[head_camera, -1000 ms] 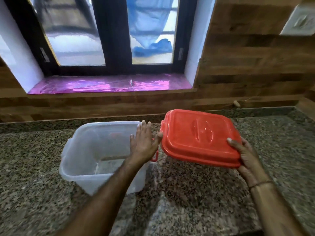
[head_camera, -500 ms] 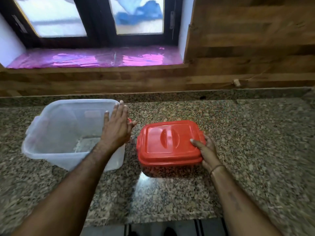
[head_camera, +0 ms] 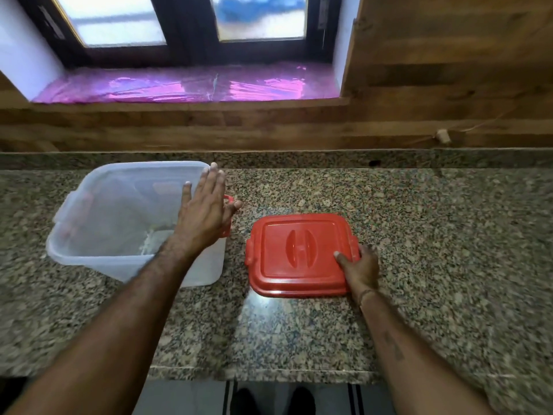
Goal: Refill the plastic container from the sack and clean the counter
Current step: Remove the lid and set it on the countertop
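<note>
Lid (head_camera: 299, 256) lies flat, handle up, long side left-right, my right hand (head_camera: 360, 269) gripping its edge. Container (head_camera: 98, 262) upright, scant white residue (head_camera: 149, 244) inside; my left hand (head_camera: 206, 211) flat on rim.

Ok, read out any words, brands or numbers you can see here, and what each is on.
No readable text anywhere.
On the red lid: only a moulded handle shape, no letters.
On the clear container: no label visible.
On the right forearm: a dark mark, too blurred to read.
</note>
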`<state>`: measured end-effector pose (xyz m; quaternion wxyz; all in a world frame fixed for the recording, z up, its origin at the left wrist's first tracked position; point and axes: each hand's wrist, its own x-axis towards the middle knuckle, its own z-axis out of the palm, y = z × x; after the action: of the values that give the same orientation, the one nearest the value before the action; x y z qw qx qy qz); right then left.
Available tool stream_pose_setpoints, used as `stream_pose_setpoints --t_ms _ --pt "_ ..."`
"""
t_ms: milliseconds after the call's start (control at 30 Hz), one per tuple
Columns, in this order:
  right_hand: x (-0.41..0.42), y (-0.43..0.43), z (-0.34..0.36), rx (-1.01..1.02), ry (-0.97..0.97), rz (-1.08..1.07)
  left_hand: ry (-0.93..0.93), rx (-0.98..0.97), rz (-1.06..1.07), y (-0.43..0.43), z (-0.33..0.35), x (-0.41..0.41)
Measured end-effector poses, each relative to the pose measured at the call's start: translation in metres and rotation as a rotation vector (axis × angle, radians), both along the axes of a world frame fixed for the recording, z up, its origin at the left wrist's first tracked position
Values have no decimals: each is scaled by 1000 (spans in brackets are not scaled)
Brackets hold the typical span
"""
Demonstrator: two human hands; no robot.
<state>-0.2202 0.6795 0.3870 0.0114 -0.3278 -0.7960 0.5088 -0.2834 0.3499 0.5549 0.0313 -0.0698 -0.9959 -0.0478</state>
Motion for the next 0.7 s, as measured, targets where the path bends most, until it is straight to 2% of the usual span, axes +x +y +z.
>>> stream_pose_setpoints --t_ms 467,600,700 --pt "4 -20 19 176 -104 5 2 43 -12 -3 0 0" --pt "-2 -29 39 180 -38 41 -5 94 -6 -4 1 2" --pt "-17 -45 69 175 92 94 14 151 -2 -6 5 5"
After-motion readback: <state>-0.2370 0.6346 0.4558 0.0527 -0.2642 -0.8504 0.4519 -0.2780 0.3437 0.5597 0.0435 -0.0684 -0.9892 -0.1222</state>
